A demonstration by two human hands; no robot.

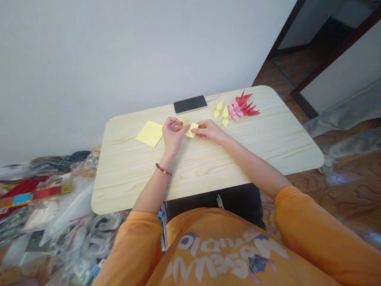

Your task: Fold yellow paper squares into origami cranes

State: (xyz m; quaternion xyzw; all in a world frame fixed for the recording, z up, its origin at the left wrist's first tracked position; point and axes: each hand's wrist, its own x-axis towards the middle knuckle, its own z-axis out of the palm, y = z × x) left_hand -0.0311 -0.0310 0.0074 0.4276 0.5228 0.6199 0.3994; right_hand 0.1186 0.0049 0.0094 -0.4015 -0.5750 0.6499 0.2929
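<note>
Between my two hands is a small folded piece of yellow origami paper (190, 128), held just over the table. My left hand (173, 132) pinches its left side with thumb and fingers. At its right edge, my right hand (208, 130) is closed on the paper too. Flat on the table left of my left hand lies a stack of square yellow paper (149, 133). Beyond my right hand sit two folded yellow paper pieces (225, 116), a pink one (236, 110) and several red ones (246, 105).
A dark-screened phone (190, 104) with a white cable lies at the back of the pale wooden table (205, 171), close to the wall (133, 55). Plastic bags and clutter (68, 214) cover the floor at the left. A doorway stands at the right.
</note>
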